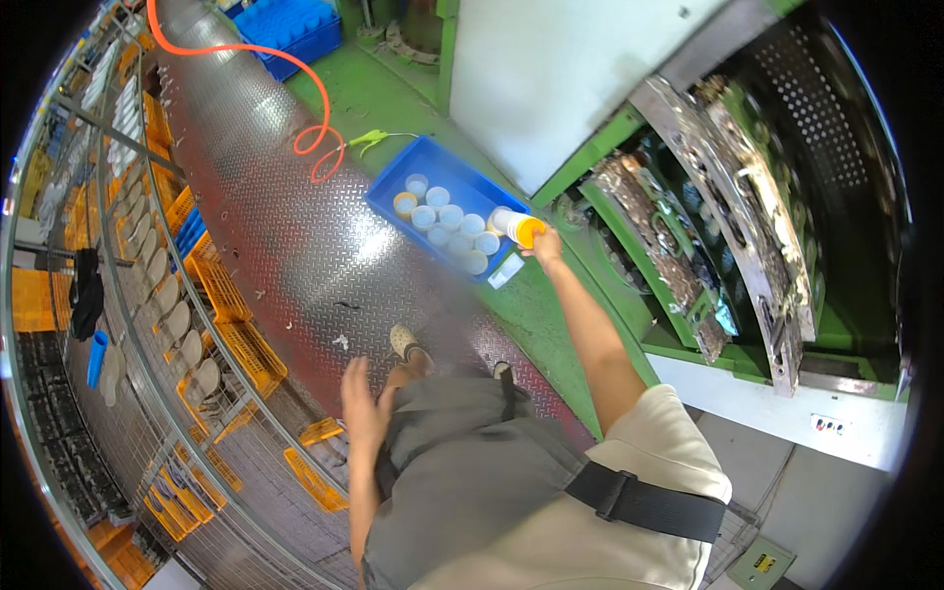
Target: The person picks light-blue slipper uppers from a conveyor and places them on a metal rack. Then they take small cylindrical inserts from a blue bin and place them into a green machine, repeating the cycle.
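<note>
My right hand reaches out over the near right side of a blue plastic bin. Its fingers are closed round a white cylinder with a yellow end, which looks like a stack of cups and lies tilted. Inside the bin stand several round, pale cup-like pieces, close together in rows; one has a yellow rim. Low beside my apron, my left hand hangs with its fingers stretched out and nothing in it. A small white card or label sits at the bin's near right edge.
Green machinery with an open bay stands on the right. An orange air hose with a green blow gun lies beyond the bin. At left runs a metal rack with orange baskets. Another blue crate stands farther back.
</note>
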A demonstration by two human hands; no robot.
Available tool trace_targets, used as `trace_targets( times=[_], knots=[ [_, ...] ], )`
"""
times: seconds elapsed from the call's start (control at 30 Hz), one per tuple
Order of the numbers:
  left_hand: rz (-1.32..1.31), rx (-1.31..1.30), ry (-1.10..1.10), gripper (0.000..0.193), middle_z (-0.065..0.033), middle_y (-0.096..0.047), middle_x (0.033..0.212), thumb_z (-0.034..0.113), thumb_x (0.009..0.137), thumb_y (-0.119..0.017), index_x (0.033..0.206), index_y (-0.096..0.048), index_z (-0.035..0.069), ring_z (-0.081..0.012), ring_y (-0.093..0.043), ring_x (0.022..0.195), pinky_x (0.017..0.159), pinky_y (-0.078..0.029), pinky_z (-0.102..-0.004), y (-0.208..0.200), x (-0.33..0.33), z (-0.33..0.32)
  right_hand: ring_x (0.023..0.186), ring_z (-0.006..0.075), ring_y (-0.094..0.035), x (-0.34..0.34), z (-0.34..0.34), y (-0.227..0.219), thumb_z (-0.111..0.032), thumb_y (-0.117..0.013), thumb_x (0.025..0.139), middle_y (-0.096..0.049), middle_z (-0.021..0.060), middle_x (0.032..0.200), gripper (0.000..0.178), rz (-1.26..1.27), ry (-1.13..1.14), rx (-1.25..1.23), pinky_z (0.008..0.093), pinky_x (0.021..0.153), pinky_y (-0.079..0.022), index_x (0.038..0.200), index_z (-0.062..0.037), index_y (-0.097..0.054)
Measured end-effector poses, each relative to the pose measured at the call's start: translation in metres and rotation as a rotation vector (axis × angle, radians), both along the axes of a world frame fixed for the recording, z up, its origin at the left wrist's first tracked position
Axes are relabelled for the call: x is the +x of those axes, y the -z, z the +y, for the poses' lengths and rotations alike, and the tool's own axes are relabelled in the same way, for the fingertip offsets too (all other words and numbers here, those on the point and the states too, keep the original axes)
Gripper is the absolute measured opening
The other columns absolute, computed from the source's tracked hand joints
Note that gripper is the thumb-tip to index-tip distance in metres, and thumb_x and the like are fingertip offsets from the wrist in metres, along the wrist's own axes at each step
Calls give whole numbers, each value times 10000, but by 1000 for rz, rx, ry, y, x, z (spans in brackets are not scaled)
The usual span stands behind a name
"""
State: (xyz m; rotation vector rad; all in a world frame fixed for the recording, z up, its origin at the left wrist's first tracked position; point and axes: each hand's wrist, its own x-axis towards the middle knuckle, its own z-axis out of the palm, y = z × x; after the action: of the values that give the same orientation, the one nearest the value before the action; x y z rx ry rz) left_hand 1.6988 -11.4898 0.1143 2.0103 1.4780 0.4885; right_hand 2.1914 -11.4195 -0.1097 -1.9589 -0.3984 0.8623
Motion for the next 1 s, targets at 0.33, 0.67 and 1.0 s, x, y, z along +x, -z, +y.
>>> trace_targets(
  times=[0.33, 0.67, 1.0],
  knots=[
    [282, -244, -91, 649, -231, -444, 1480, 85, 853, -742, 1433, -462, 8, -413, -439, 1357, 1119, -394, -465, 8, -155, 156, 802, 367, -726, -2, 116, -35, -64, -492, 916, -724, 255, 939, 297, -528, -348, -497, 458, 709, -588, 1151, 47, -636],
    [252, -254, 91, 600, -216, -485, 1450, 101, 861, -739, 1404, -502, 9, -407, -470, 1331, 1109, -407, -454, 33, -190, 341, 606, 323, -734, -21, 196, -45, -18, -510, 886, -724, 254, 802, 241, -325, -111, -613, 421, 550, -607, 1068, 46, -654],
    [308, -514, -231, 551, -241, -581, 1332, 142, 889, -748, 1371, -525, -6, -413, -578, 1219, 1016, -479, -461, 105, -328, 397, 1046, 383, -691, -33, 318, 56, -255, -776, 791, -718, 227, 1083, 347, -520, -504, -911, 433, 919, -534, 1028, -7, -720]
  ],
)
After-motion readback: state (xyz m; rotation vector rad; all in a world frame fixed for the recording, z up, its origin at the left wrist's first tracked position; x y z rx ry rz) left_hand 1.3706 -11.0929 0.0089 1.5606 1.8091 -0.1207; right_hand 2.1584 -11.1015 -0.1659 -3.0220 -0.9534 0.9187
